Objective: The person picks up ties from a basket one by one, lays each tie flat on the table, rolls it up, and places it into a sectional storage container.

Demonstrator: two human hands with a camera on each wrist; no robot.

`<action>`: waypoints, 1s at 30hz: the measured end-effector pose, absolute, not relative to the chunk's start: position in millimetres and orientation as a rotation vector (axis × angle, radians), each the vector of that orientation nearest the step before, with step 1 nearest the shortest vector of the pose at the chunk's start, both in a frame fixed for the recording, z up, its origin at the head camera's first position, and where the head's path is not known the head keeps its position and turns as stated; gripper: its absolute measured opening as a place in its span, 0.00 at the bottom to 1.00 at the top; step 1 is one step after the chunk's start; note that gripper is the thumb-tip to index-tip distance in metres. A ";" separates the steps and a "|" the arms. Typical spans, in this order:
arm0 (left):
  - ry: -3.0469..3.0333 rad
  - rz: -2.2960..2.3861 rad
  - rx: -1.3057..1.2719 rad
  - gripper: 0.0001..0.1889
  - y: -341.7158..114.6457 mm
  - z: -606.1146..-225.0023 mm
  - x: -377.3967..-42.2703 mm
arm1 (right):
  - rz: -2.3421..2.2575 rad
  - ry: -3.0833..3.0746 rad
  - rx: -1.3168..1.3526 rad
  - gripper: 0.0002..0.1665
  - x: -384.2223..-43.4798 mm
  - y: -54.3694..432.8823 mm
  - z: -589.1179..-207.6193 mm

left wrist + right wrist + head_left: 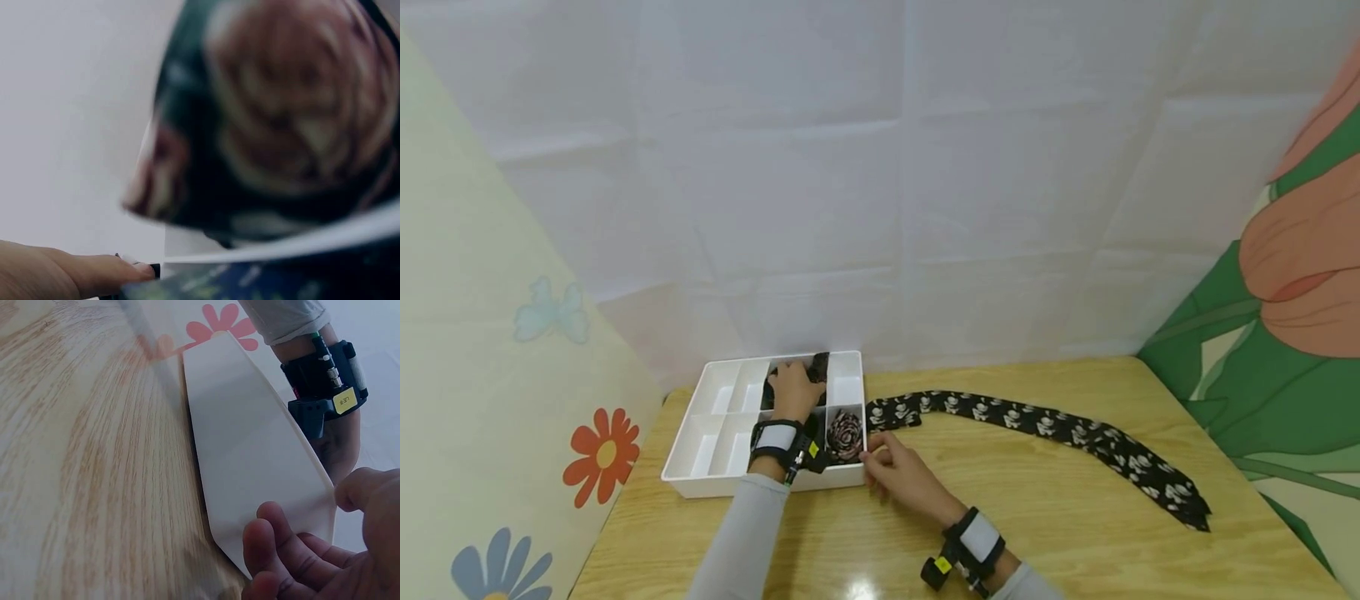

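Observation:
A white divided tray sits at the back left of the table. My left hand reaches into a back compartment, on dark patterned cloth; its fingertips are hidden. In the left wrist view, its thumb lies beside blurred dark blue cloth, below a large floral cloth. My right hand grips the tray's front right corner, thumb at the rim and curled fingers against the outer wall. Next to that corner, a rolled-up patterned cloth fills the front right compartment.
A long, narrow black cloth strip with a pale print stretches rightward from the tray, its near end folded over. White sheeting hangs behind the wooden table. Flower-painted walls flank both sides.

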State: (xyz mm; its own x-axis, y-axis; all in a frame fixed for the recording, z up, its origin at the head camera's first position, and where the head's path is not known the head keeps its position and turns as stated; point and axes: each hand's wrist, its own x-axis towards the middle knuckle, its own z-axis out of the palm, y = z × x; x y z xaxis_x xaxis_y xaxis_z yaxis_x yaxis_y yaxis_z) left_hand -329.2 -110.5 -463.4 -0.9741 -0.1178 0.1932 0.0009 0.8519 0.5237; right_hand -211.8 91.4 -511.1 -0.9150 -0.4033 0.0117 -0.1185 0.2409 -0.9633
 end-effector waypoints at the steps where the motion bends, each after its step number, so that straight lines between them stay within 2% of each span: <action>1: -2.811 -0.800 0.082 0.21 -110.7 -464.0 -329.1 | -1.730 2.276 -0.493 0.15 -212.2 91.1 -511.8; 5: -2.749 -0.899 0.023 0.18 -113.0 -462.0 -325.7 | -1.715 2.284 -0.500 0.13 -213.8 90.6 -514.9; 9: -2.699 -0.864 -0.155 0.13 -119.1 -461.4 -325.1 | -1.736 2.273 -0.495 0.13 -215.0 91.2 -516.4; 15: -2.807 -0.656 -0.384 0.18 -127.6 -463.2 -328.6 | -1.692 2.279 -0.509 0.15 -219.7 92.3 -517.0; 19: -2.881 -0.836 -0.357 0.21 -129.2 -458.1 -323.7 | -1.566 2.429 -0.535 0.20 -224.9 99.8 -514.9; 25: -2.812 -0.990 -0.361 0.16 -129.2 -452.9 -301.3 | -1.216 2.921 -0.535 0.16 -237.1 117.0 -518.5; 30: -2.725 -0.986 -0.450 0.13 -126.6 -453.0 -279.0 | -0.919 3.012 -0.562 0.29 -247.8 131.5 -527.6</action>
